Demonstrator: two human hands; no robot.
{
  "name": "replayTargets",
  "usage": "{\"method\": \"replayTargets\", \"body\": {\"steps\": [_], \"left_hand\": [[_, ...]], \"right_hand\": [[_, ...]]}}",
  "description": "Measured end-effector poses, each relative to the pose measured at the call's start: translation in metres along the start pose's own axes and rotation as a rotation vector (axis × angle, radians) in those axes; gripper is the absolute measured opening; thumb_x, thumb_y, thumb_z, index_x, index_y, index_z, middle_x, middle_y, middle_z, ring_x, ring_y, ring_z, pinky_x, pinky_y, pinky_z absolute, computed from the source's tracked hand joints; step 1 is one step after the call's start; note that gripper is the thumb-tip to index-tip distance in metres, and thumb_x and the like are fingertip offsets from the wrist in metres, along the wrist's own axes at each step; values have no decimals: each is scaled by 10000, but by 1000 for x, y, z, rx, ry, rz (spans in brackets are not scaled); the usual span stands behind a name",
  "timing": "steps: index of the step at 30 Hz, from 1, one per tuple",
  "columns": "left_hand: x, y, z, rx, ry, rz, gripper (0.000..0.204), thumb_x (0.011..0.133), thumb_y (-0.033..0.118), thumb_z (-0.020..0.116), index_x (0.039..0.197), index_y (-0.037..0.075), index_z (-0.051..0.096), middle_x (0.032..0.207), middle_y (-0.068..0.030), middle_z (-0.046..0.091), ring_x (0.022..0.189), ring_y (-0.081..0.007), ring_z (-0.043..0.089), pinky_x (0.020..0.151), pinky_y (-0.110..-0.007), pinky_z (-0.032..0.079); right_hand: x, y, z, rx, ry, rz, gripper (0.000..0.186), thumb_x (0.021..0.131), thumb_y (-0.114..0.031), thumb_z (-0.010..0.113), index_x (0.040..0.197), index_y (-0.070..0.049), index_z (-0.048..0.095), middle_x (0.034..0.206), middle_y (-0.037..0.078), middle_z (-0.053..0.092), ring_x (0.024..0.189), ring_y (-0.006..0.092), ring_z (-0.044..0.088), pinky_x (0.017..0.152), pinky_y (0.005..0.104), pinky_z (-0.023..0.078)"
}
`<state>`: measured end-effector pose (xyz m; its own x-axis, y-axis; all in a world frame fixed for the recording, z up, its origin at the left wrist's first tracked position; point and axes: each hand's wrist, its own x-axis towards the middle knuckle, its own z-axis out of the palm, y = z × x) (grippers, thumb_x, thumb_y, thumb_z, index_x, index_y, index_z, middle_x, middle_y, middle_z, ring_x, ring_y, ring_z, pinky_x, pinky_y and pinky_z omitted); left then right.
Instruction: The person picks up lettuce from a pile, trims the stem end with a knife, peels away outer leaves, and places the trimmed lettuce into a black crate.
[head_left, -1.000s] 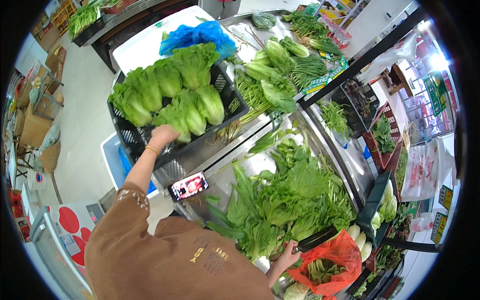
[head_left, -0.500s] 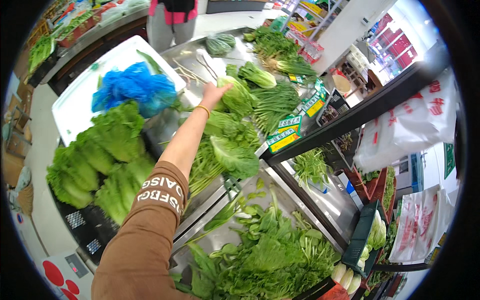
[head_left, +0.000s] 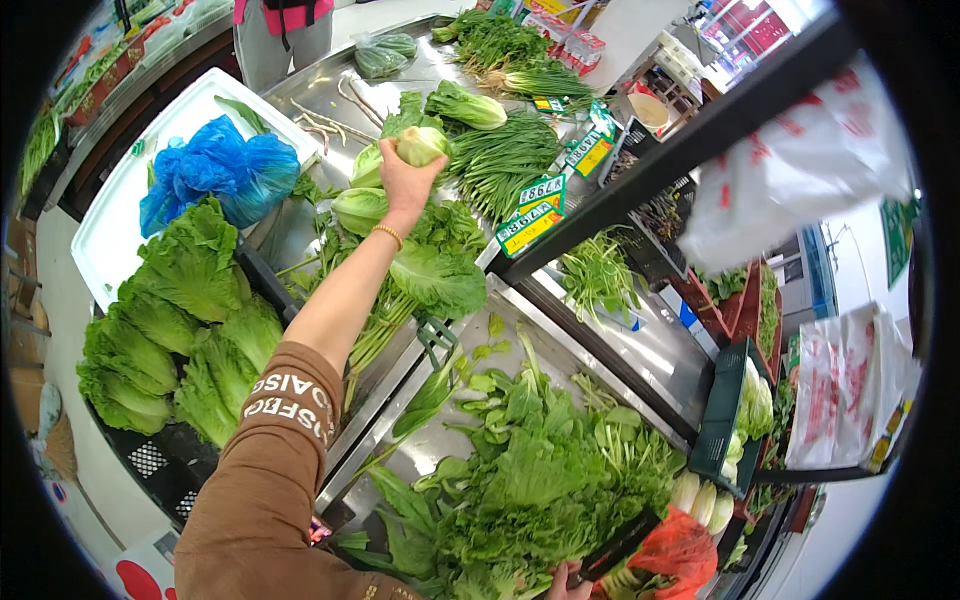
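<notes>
My left hand [head_left: 410, 182], at the end of a stretched-out brown-sleeved arm, is closed around a head of lettuce [head_left: 423, 146]. Its pale, rounded stem end is turned up toward me, and its leaves point away. Below the hand lie more lettuce heads [head_left: 359, 211] and loose leafy greens [head_left: 436, 270] on the metal counter. Only part of my right hand [head_left: 569, 585] shows at the bottom edge, closed on the end of a black flat-edged thing [head_left: 622, 546]. An orange mesh bag [head_left: 680, 553] lies beside it.
On the left, a white foam tray [head_left: 100, 245] holds a blue plastic bag [head_left: 225, 170], beside a black crate [head_left: 150, 460] of large lettuces. A dark post [head_left: 680, 140] slants across the right side. White plastic bags [head_left: 800, 170] hang there. A person [head_left: 282, 40] stands beyond the counter.
My left hand has picked the lettuce head up from the pile and tilted its stem end toward me. My view has shifted, and more of my right hand shows.
</notes>
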<state>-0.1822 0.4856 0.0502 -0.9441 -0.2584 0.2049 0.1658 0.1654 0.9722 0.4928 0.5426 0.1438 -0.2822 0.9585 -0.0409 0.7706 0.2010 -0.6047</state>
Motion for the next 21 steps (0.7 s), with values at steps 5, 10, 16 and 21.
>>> {"method": "replayTargets", "body": {"steps": [5,10,16,21], "left_hand": [[-117,114,-88,-95,-292,313,719,660,176,863,1212,66,415,1100,-132,599,991,-232,589,862,-351,488],[-273,171,-189,-44,-793,424,712,649,115,827,1265,68,473,1103,-88,606,1016,-229,557,897,-370,467],[-395,189,-260,282,-1034,591,619,598,90,811,1164,42,566,1037,-123,603,995,-285,555,867,-374,468],[-449,222,-293,263,-1152,704,622,547,48,821,1125,64,591,1160,-81,627,1090,-295,550,927,-393,457]], "right_hand": [[-2,-23,0,215,-144,-125,200,867,-28,644,1002,9,502,927,92,528,809,168,537,734,303,458],[-23,-50,1,242,-213,-313,165,879,-40,633,959,-12,492,792,44,537,679,79,456,568,236,383],[-40,-55,-35,85,-165,-726,236,814,-96,670,998,-60,528,791,151,618,649,307,616,584,389,483],[-20,42,-44,-77,-166,-696,208,806,-65,637,936,-63,475,753,135,598,655,327,600,580,412,475]]}}
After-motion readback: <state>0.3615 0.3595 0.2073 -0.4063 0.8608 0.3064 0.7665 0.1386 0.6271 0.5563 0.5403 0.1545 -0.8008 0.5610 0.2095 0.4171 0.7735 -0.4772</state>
